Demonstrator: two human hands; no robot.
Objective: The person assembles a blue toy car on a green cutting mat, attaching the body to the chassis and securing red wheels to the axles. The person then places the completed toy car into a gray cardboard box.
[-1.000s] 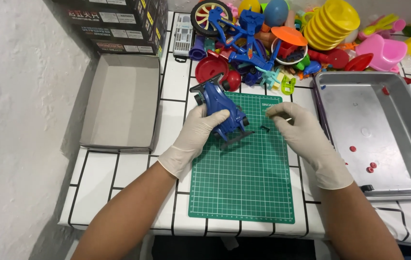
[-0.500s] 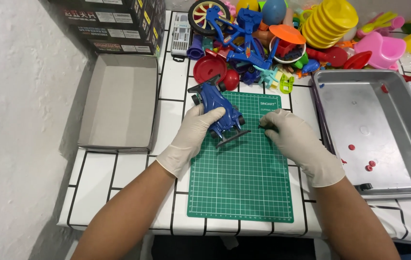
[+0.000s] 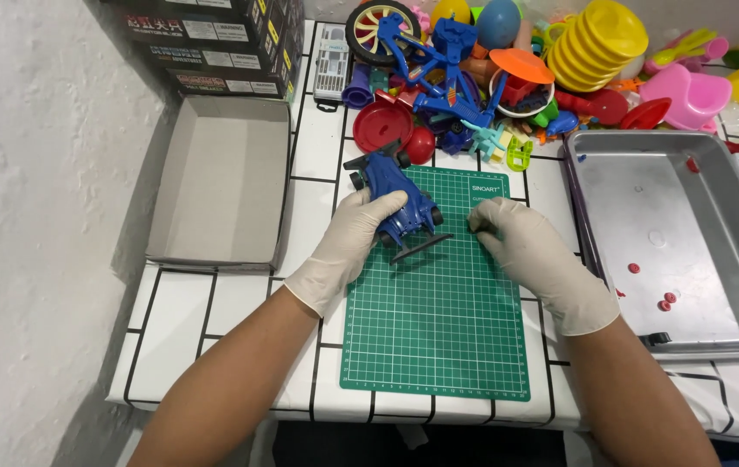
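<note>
Left hand (image 3: pixel 348 246) grips blue toy car (image 3: pixel 399 197) on green mat (image 3: pixel 438 329); right hand (image 3: pixel 529 251) curled shut beside toy pile (image 3: pixel 508 78).

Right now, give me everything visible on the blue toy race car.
The blue toy race car looks like glossy plastic, with small black wheels and a black wing bar at the near end. It lies diagonally across the top-left corner of the green cutting mat, nose toward the toy pile. The gloved left hand grips its side; the gloved right hand rests on the mat beside it, apart.
</note>
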